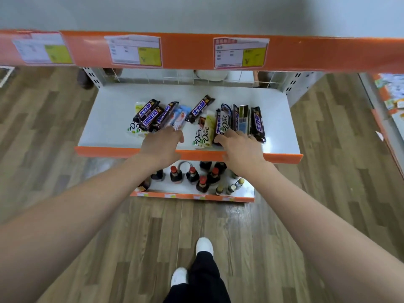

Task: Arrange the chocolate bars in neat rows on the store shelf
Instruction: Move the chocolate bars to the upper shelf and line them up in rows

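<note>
Several chocolate bars lie on the white shelf (pixel 109 114) with an orange front lip. A loose heap of dark Snickers bars (pixel 153 117) and pale bars sits left of centre. One Snickers bar (pixel 200 109) lies alone at an angle. Two cream Dove bars (pixel 204 133) lie side by side in the middle. To the right, several bars (pixel 244 120) stand in a close row. My left hand (pixel 162 147) reaches palm down to the near edge of the heap, fingers curled. My right hand (pixel 240 149) rests its fingertips on the near end of a purple Dove bar (pixel 223 122).
An upper shelf edge (pixel 190 53) with price labels overhangs the work shelf. Below, a lower shelf (pixel 247 193) holds several dark bottles (pixel 202 183) with red caps. Wood-look floor surrounds the unit. Another shelf unit (pixel 389 101) stands at the right.
</note>
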Demonstrator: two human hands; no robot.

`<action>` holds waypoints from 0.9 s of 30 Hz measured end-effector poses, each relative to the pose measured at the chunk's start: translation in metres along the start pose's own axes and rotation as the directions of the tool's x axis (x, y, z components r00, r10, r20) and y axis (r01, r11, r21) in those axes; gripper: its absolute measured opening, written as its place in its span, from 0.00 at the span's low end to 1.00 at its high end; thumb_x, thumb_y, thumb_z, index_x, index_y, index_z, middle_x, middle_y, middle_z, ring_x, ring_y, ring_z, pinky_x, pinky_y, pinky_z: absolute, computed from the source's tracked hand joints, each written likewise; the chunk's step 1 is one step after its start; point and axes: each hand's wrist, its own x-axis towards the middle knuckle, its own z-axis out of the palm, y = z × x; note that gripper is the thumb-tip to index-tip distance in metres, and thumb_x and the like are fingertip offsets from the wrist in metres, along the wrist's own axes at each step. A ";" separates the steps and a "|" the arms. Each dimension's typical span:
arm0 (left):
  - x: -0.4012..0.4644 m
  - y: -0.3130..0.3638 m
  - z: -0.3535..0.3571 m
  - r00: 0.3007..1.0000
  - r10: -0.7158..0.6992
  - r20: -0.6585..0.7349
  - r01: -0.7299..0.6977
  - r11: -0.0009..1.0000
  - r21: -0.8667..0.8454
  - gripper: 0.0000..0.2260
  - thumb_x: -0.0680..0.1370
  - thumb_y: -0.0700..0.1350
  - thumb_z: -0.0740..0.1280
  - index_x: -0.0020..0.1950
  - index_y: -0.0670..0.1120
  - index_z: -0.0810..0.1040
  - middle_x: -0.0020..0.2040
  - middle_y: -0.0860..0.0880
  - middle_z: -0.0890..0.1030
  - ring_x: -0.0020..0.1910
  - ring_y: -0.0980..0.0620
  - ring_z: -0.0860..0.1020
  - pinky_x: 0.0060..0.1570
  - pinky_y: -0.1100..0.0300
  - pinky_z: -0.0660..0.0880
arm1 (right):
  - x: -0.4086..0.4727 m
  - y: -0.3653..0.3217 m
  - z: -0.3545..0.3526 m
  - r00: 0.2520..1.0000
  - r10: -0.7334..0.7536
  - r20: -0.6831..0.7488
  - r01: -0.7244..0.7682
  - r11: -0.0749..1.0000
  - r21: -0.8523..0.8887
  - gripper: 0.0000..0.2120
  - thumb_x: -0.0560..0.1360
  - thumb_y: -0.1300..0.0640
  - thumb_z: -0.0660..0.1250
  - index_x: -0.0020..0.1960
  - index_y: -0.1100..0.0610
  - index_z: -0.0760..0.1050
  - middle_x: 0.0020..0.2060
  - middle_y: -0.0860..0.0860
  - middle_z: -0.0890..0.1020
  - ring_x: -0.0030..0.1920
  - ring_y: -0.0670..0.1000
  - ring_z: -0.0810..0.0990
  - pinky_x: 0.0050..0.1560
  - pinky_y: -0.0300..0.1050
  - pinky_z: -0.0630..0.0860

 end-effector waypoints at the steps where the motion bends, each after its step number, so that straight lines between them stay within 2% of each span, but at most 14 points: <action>1: 0.008 -0.002 0.005 1.000 0.002 -0.006 -0.002 1.000 -0.009 0.18 0.75 0.47 0.67 0.63 0.49 0.71 0.62 0.47 0.72 0.60 0.47 0.73 0.54 0.51 0.73 | 0.006 0.002 0.005 1.000 -0.004 0.007 0.004 1.000 0.001 0.22 0.73 0.65 0.62 0.66 0.51 0.68 0.60 0.52 0.73 0.61 0.55 0.70 0.54 0.54 0.71; 7: 0.048 -0.007 0.035 1.000 -0.011 -0.003 0.010 0.996 -0.092 0.18 0.74 0.48 0.68 0.62 0.49 0.72 0.61 0.47 0.73 0.60 0.47 0.73 0.55 0.51 0.73 | 0.038 0.009 0.038 0.997 -0.027 0.068 0.027 1.000 0.011 0.21 0.74 0.64 0.63 0.65 0.52 0.67 0.60 0.52 0.72 0.63 0.56 0.69 0.56 0.52 0.70; 13: 0.079 -0.002 0.072 1.000 -0.004 0.009 0.005 0.987 -0.162 0.18 0.75 0.50 0.67 0.63 0.48 0.71 0.59 0.47 0.73 0.56 0.47 0.74 0.53 0.52 0.72 | 0.066 0.013 0.071 0.998 -0.062 0.022 0.062 0.998 -0.014 0.20 0.75 0.63 0.61 0.66 0.52 0.67 0.58 0.51 0.74 0.60 0.55 0.71 0.50 0.47 0.70; 22: 0.108 0.005 0.103 0.994 -0.072 -0.086 0.055 0.981 -0.186 0.23 0.72 0.56 0.68 0.62 0.45 0.70 0.58 0.46 0.74 0.58 0.46 0.73 0.53 0.49 0.73 | 0.094 0.024 0.100 0.996 -0.085 0.009 0.085 0.996 0.025 0.21 0.73 0.62 0.64 0.65 0.52 0.67 0.57 0.51 0.74 0.60 0.53 0.72 0.54 0.46 0.70; 24: 0.113 0.007 0.106 0.993 -0.088 -0.083 0.069 0.975 -0.209 0.25 0.72 0.59 0.68 0.61 0.45 0.70 0.57 0.46 0.74 0.57 0.46 0.73 0.53 0.49 0.73 | 0.099 0.026 0.103 0.996 -0.095 0.005 0.094 0.995 0.027 0.22 0.74 0.58 0.65 0.66 0.51 0.66 0.58 0.50 0.73 0.61 0.53 0.71 0.55 0.47 0.69; 27: 0.119 0.010 0.110 0.991 -0.095 -0.098 0.072 0.974 -0.217 0.28 0.70 0.63 0.68 0.59 0.44 0.70 0.54 0.46 0.74 0.53 0.46 0.74 0.50 0.50 0.74 | 0.107 0.026 0.109 0.995 -0.101 0.012 0.100 0.994 0.033 0.24 0.75 0.48 0.67 0.68 0.50 0.65 0.62 0.50 0.71 0.64 0.53 0.69 0.59 0.50 0.68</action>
